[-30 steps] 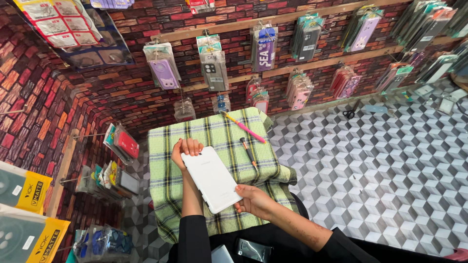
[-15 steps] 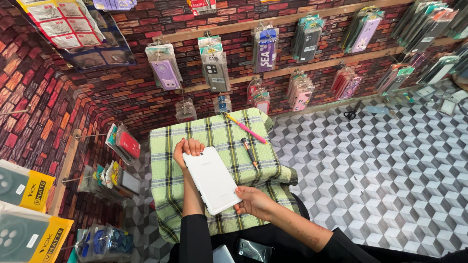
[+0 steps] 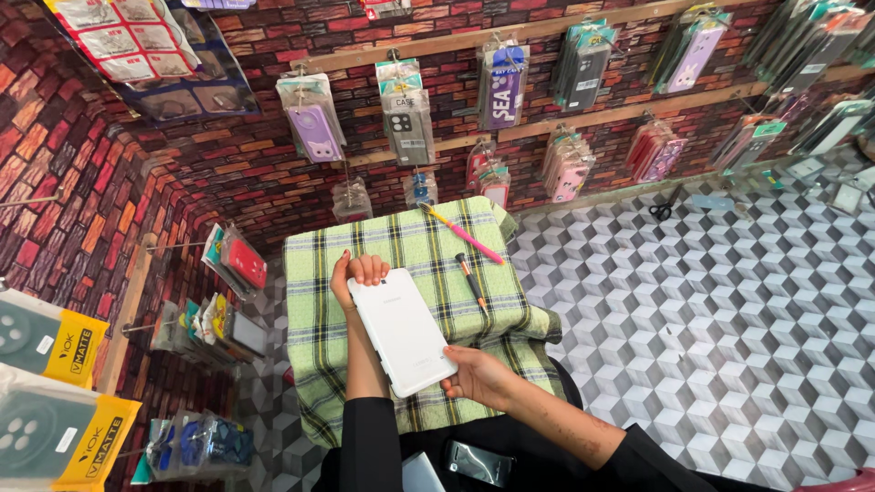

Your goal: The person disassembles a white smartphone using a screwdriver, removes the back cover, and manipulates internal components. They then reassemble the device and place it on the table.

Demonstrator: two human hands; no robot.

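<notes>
A white tablet [image 3: 401, 330], back side up, is held over a green plaid cloth [image 3: 401, 246] that covers a small table. My left hand [image 3: 357, 273] grips the tablet's far end, fingers curled over its top edge. My right hand [image 3: 478, 375] holds the near corner from below. Both arms wear black sleeves. On the cloth beyond the tablet lie a pink pencil-like tool [image 3: 465, 234] and a short dark tool with an orange tip [image 3: 471, 281].
Packaged phone cases [image 3: 314, 123] hang on wooden rails across a brick-pattern wall. More packets [image 3: 239, 260] hang at the left. Scissors [image 3: 663, 208] lie on the cube-pattern floor at the right. A dark phone [image 3: 474, 460] rests on my lap.
The view has shifted very slightly. Both hands keep the same hold on the white tablet, which stays in about the same place.
</notes>
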